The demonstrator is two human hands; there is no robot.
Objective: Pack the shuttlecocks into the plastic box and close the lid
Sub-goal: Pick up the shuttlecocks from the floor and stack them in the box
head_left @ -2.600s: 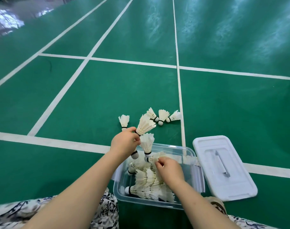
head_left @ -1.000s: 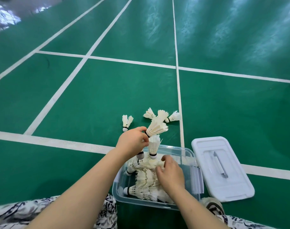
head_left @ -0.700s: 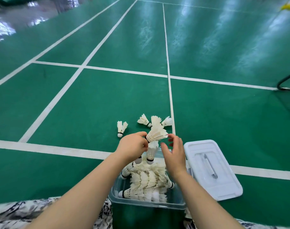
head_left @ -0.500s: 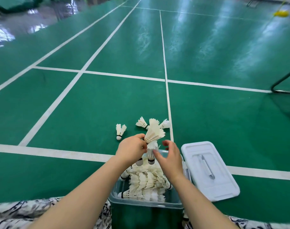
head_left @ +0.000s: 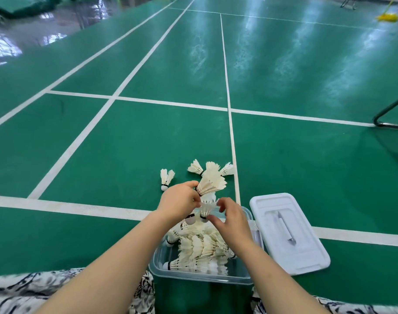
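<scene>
A clear plastic box [head_left: 168, 271] sits on the green court floor in front of me, holding several white feather shuttlecocks [head_left: 200, 248]. My left hand [head_left: 178, 202] grips a small bunch of shuttlecocks above the box's far end; the top one [head_left: 211, 181] fans out to the right. My right hand [head_left: 230, 219] pinches one shuttlecock [head_left: 206, 210] of that bunch by its feathers, right beside my left hand. The white lid [head_left: 288, 232] lies flat on the floor to the right of the box. Loose shuttlecocks lie beyond: one [head_left: 166, 179] at the left, three [head_left: 210, 169] by the white line.
White court lines cross the floor around the box. A dark metal frame [head_left: 390, 116] stands at the right edge. My patterned clothing [head_left: 23, 291] fills the bottom corners. A yellow object [head_left: 388, 17] lies far back at the right.
My right hand has come up out of the box and now pinches a shuttlecock in the bunch that my left hand holds. The view has tilted upward, showing more of the court.
</scene>
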